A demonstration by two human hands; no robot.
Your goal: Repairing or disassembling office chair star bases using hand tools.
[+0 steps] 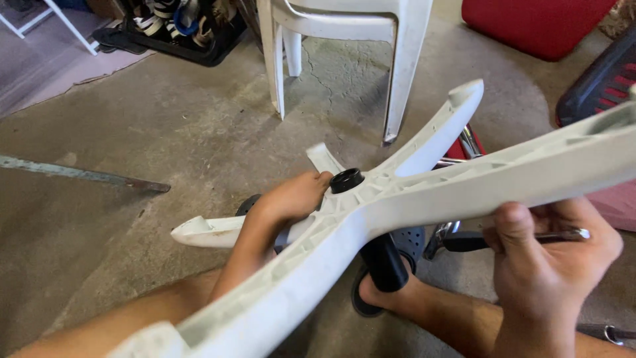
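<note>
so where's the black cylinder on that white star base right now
In the head view, the black cylinder pokes through the hub of the white star base, centre frame, between the left hand at the hub and the right hand under an arm.

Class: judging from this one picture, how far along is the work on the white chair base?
Done: the black cylinder sits through the white star base at its hub. In hand: left hand steadies the hub, right hand grips one arm. Left: the arm ends in view carry no castors.
</note>
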